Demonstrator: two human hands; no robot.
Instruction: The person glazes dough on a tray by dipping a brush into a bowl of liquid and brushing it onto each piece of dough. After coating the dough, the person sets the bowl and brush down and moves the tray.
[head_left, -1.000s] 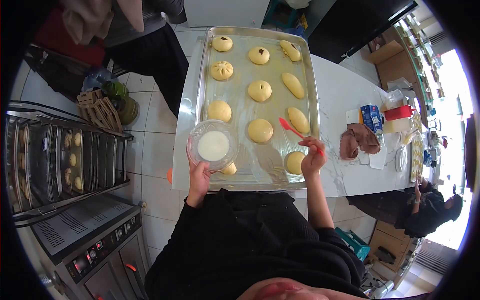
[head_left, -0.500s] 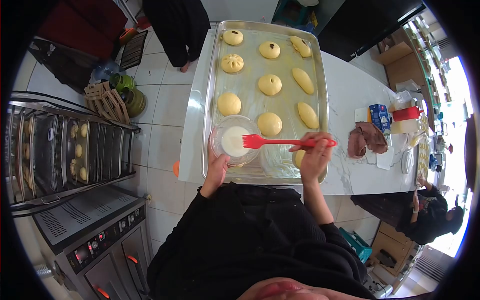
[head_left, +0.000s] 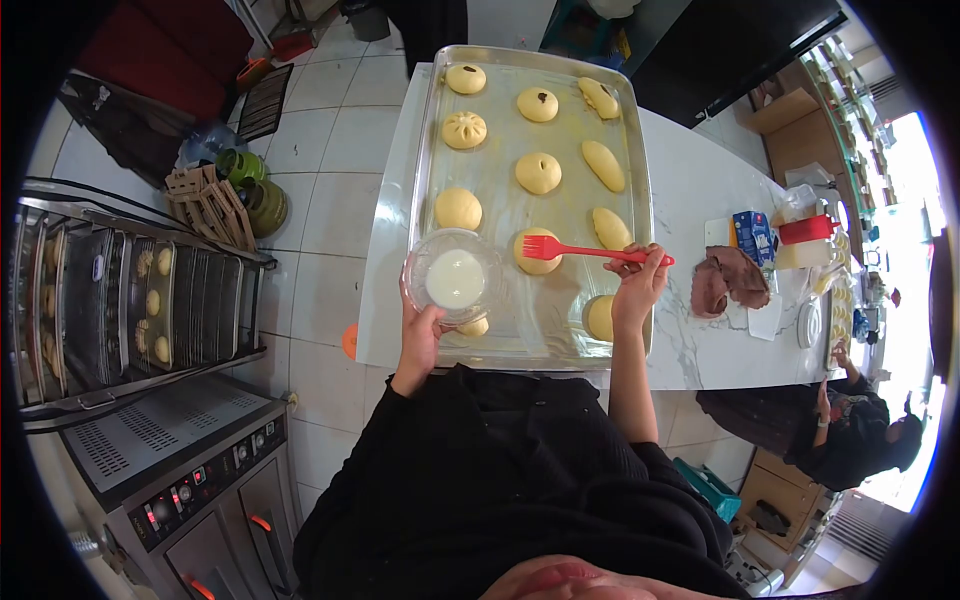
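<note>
My left hand (head_left: 420,340) holds a clear bowl (head_left: 455,278) of white liquid over the left side of a metal tray (head_left: 470,357). In my right hand (head_left: 637,283) is the handle of a red brush (head_left: 590,251). The bristles lie over a round dough piece (head_left: 537,262) in the tray's middle column; whether they touch it cannot be told. Several other round and oval dough pieces sit on the tray, among them a pleated one (head_left: 464,130) and a long one (head_left: 603,166). Another piece (head_left: 472,327) is partly hidden beneath the bowl.
The marble table (head_left: 672,345) bears a brown cloth (head_left: 728,280), a blue milk carton (head_left: 754,236) and a red-capped container (head_left: 805,242) on the right. A co-worker (head_left: 860,430) stands beyond. At the left are a tray rack (head_left: 215,305) and an oven (head_left: 200,480).
The brush has moved from the bowl to the right and up, over the dough. The bowl has shifted slightly left. The person at the top has moved right, partly out of sight.
</note>
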